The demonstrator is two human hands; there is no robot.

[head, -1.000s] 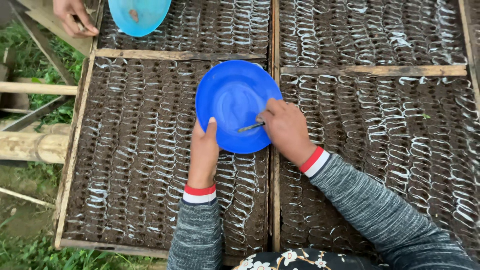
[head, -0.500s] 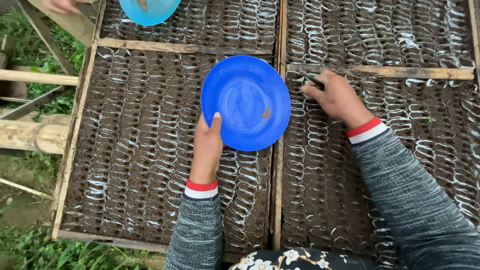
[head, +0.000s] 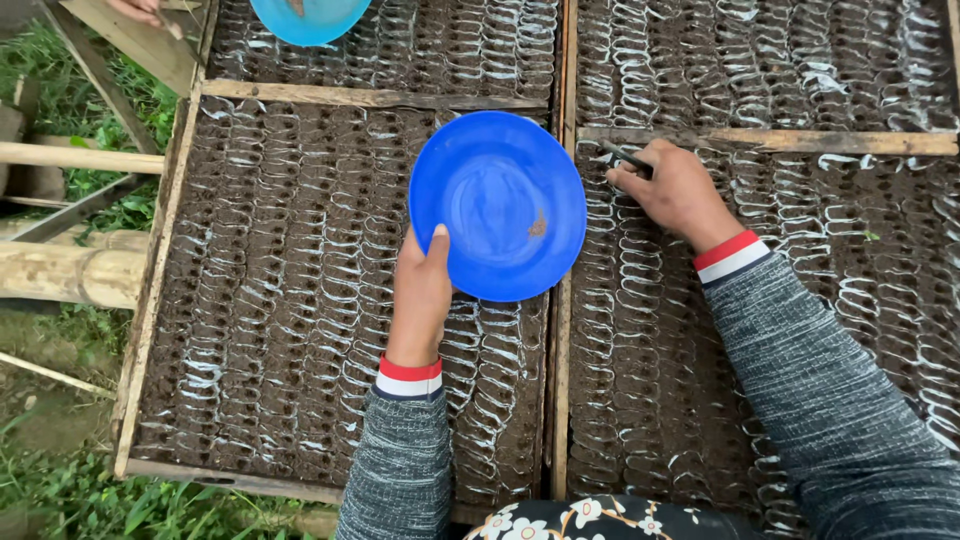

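Your left hand [head: 422,290] grips the blue plate [head: 497,205] by its near rim; it looks light, stiff and likely slick. Your right hand [head: 675,192] is closed around a thin stick [head: 624,156] over the seed tray [head: 760,141].

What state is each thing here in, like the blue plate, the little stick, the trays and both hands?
Blue plate: held level, nearly empty, a small brown speck inside.
Left hand: gripping the plate's rim.
Right hand: closed on a thin stick, tip at the tray.
Seedling trays: soil-filled cells, wood-framed.
Second plate: mostly out of view.

The blue plate [head: 497,205] covers the trays' wooden divider [head: 561,380]; soil cells [head: 270,300] around lie open to reach
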